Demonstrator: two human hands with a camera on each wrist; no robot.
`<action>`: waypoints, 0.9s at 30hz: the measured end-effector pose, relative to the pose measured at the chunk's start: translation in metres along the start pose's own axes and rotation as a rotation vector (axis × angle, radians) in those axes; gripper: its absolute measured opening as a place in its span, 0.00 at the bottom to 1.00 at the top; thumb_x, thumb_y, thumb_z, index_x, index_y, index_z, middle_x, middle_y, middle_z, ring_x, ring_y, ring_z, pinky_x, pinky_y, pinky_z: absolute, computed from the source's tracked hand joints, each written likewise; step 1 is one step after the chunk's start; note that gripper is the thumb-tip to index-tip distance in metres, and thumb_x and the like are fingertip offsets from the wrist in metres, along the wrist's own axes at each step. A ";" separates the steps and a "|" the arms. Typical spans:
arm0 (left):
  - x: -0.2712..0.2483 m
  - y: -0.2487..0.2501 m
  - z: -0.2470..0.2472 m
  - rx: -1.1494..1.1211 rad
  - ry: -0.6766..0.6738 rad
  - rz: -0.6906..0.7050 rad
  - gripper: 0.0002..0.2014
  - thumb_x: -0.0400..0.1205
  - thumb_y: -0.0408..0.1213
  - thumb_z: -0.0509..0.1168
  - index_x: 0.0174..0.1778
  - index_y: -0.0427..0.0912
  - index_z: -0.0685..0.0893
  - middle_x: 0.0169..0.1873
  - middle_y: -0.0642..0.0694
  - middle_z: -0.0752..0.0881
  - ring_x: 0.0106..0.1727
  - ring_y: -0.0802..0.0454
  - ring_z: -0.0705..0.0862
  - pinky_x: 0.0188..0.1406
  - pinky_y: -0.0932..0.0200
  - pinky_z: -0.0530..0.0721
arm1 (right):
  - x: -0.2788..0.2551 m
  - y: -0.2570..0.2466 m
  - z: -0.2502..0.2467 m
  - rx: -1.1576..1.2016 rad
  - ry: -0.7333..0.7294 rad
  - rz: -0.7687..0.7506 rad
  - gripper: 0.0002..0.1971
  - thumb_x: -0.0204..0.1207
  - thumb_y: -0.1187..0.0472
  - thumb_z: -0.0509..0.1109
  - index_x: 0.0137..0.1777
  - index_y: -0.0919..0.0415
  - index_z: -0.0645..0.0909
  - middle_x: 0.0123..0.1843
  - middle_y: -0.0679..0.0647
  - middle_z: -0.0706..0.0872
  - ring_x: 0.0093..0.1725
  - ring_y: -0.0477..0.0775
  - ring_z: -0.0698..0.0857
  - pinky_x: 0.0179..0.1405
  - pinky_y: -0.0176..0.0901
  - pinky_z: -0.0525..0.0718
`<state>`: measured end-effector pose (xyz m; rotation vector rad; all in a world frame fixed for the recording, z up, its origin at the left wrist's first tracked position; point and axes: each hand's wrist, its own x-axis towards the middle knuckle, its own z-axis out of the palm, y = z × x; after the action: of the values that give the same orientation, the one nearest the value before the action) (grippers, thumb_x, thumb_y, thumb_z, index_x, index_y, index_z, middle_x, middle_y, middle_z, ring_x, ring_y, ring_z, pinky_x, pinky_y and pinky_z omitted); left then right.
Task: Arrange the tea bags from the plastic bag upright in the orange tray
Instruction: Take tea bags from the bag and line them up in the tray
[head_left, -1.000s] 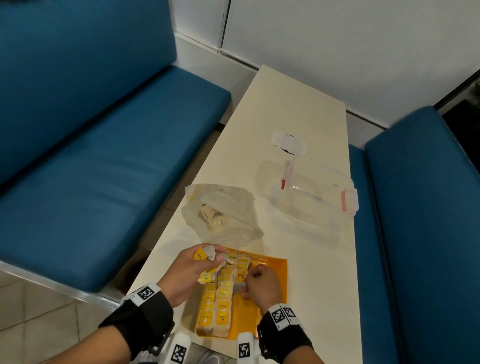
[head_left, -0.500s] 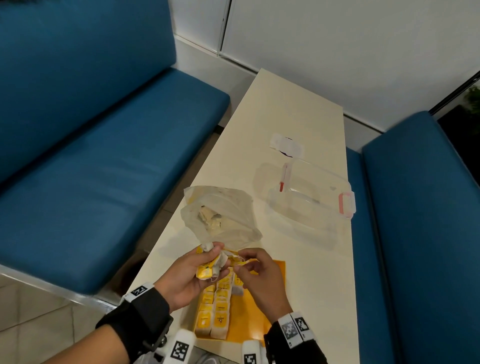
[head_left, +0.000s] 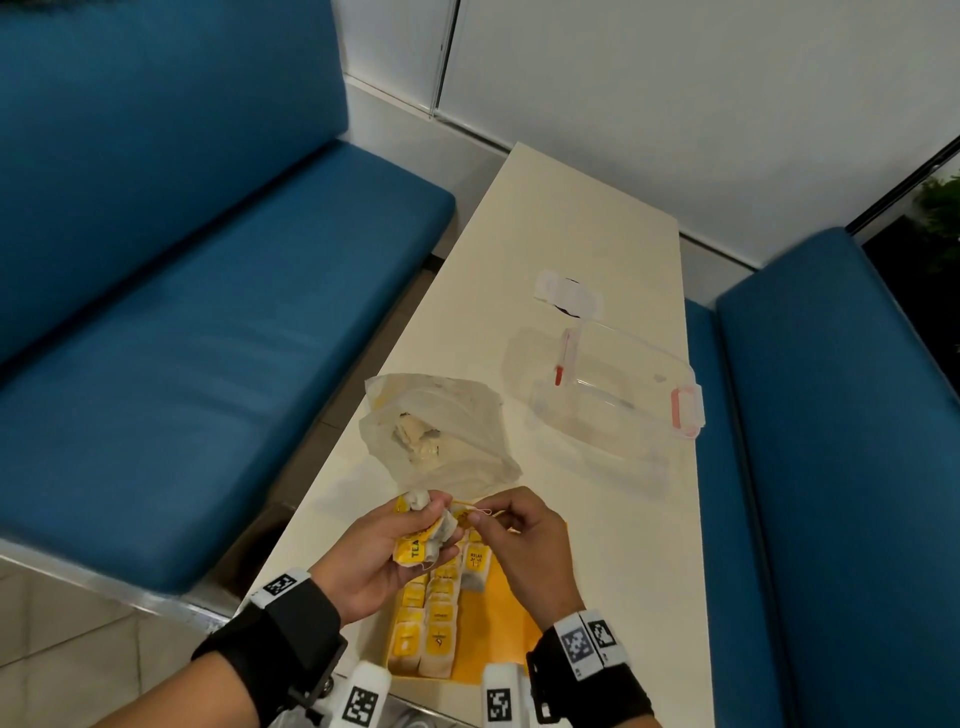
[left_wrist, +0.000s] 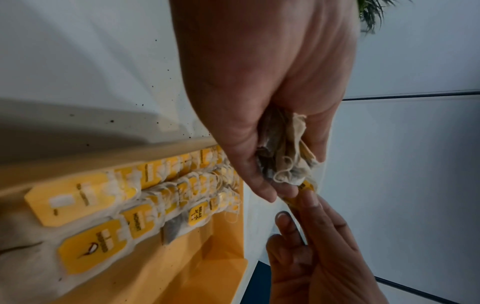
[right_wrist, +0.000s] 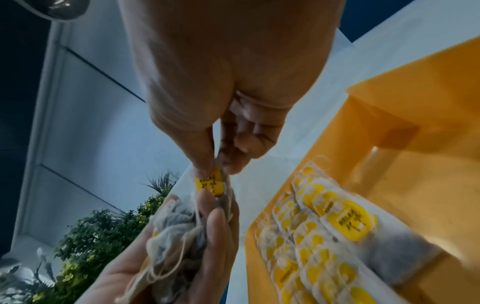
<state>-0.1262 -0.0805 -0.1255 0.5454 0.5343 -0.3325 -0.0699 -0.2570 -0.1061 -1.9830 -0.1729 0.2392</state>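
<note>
My left hand (head_left: 415, 540) grips a bunch of tea bags (head_left: 428, 538) with yellow tags above the orange tray (head_left: 511, 631). My right hand (head_left: 483, 519) pinches the yellow tag (right_wrist: 210, 183) of one bag at the top of that bunch. In the left wrist view the bunch of tea bags (left_wrist: 285, 162) sits crumpled between thumb and fingers of the left hand (left_wrist: 275, 185), with strings hanging out. Two rows of tea bags (head_left: 431, 618) stand upright along the tray's left side. The clear plastic bag (head_left: 441, 441) lies just beyond the hands, a few bags still inside.
A clear plastic box (head_left: 618, 395) with red clips lies open on the cream table (head_left: 587, 223), with a small white packet (head_left: 569, 293) beyond it. Blue benches (head_left: 208, 322) flank the table on both sides. The tray's right half holds no bags.
My right hand has left the row in the tray and risen to the bunch in my left hand, where it now pinches a tag. The left hand has shifted slightly right.
</note>
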 end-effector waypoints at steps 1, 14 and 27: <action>0.000 0.001 -0.001 0.011 0.003 0.006 0.19 0.78 0.31 0.72 0.65 0.31 0.84 0.51 0.30 0.89 0.50 0.39 0.91 0.58 0.43 0.89 | 0.001 -0.004 -0.003 -0.052 -0.005 -0.040 0.07 0.70 0.65 0.82 0.39 0.52 0.89 0.40 0.47 0.89 0.37 0.44 0.84 0.39 0.30 0.81; 0.001 0.012 -0.005 0.546 0.011 0.222 0.13 0.78 0.32 0.76 0.58 0.42 0.92 0.55 0.39 0.92 0.58 0.40 0.91 0.55 0.49 0.90 | 0.024 -0.026 -0.038 -0.424 -0.212 0.022 0.10 0.66 0.62 0.82 0.30 0.49 0.84 0.40 0.48 0.86 0.42 0.44 0.85 0.46 0.41 0.84; 0.002 0.008 0.015 0.980 -0.034 0.372 0.05 0.78 0.39 0.78 0.47 0.45 0.94 0.43 0.48 0.94 0.47 0.50 0.92 0.50 0.50 0.90 | 0.013 -0.031 -0.030 -0.134 -0.260 0.052 0.06 0.69 0.62 0.82 0.44 0.59 0.89 0.43 0.52 0.91 0.36 0.42 0.84 0.42 0.35 0.85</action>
<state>-0.1154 -0.0827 -0.1123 1.5605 0.1942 -0.2295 -0.0502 -0.2682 -0.0667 -2.0856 -0.3119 0.5319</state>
